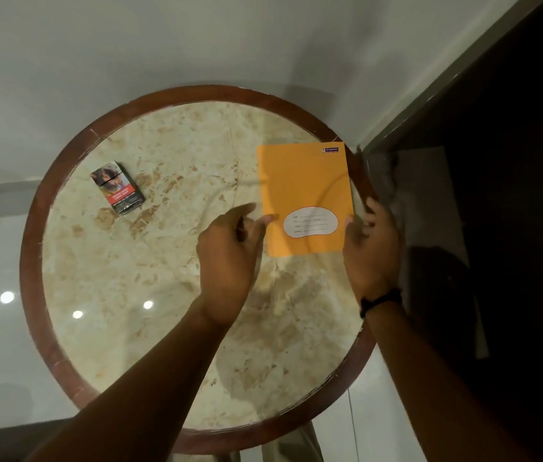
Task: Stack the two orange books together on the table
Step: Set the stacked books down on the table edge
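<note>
One orange book [303,198] is visible to you, lying flat at the right of the round marble surface [150,295], its far corner reaching the wooden rim; whether a second lies beneath cannot be told. Its cover bears a white bean-shaped name label with ruled lines and a small blue brand tag at the upper right, both too small to read. Your left hand [230,255] touches the book's left edge, fingers [265,221] loosely spread. Your right hand [371,248] grips the right edge. At upper left lies a small printed packet [117,188].
</note>
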